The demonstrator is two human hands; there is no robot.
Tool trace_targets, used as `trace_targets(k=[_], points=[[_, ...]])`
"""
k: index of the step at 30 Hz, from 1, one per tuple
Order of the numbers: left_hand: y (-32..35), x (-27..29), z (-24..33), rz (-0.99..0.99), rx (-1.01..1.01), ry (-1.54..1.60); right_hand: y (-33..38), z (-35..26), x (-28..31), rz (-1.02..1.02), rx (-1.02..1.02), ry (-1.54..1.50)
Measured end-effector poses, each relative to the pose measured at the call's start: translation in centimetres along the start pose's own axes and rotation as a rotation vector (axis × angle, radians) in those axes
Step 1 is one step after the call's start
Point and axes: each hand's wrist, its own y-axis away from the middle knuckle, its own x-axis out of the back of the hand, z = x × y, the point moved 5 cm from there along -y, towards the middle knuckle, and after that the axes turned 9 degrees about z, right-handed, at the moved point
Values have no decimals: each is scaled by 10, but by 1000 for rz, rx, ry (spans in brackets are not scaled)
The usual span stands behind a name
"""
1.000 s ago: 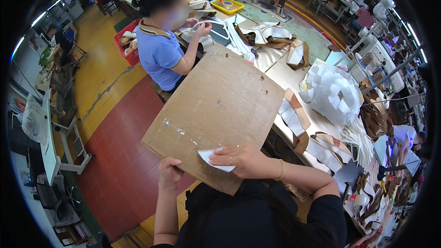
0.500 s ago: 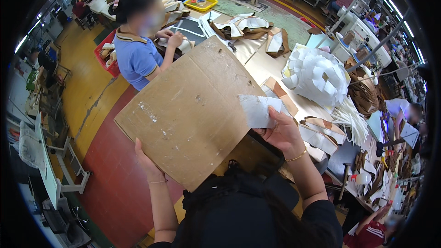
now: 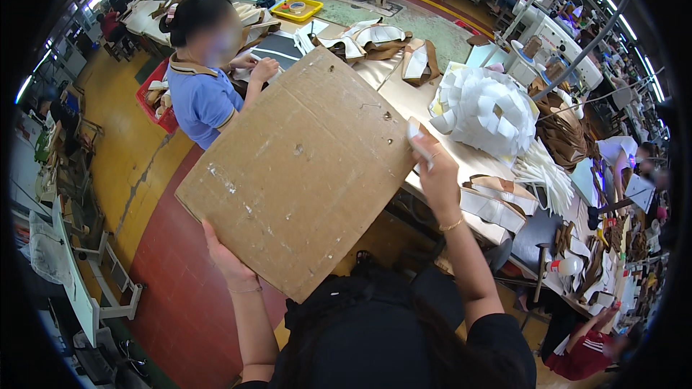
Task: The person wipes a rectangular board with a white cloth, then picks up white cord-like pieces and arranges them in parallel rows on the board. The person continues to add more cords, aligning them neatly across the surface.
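Observation:
I hold a large brown cardboard sheet [image 3: 303, 166] up in front of me, tilted over the floor and the table edge. My left hand [image 3: 223, 256] grips its lower left edge from underneath. At the sheet's right edge my right hand [image 3: 432, 169] pinches that edge together with a small white piece [image 3: 418, 140]. A pile of white cut pieces [image 3: 486, 108] lies on the table just right of that hand.
A long worktable [image 3: 404, 94] carries brown and white leather pieces. A person in a blue shirt [image 3: 205, 94] stands at its far side near a red crate [image 3: 155, 97]. A yellow tray [image 3: 295, 9] sits further back. More people work at the right.
The cardboard has swung up and to the right. My right hand with the white piece moved from the sheet's lower edge to its right edge; my left hand slid along the lower left edge.

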Motion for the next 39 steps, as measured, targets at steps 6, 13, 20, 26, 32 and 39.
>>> trace_targets(k=[6, 13, 20, 26, 32, 39], points=[[-5, -4, -7, 36, -53, 7, 93, -117, -29, -261, 128, -113], [-8, -12, -17, -2, -84, -26, 81, -145, -25, -979, -286, -617], [-11, -9, -21, 16, -72, -52, -21, 36, -13, -64, -388, 103], [-16, -13, -18, 97, -132, -31, 74, -102, -36, -154, 146, -109], [-31, -9, -28, 63, -121, -62, 114, -171, -23, -453, 364, -429], [-20, -6, -16, 46, -82, -100, -2, -62, 37, -211, -152, -427]])
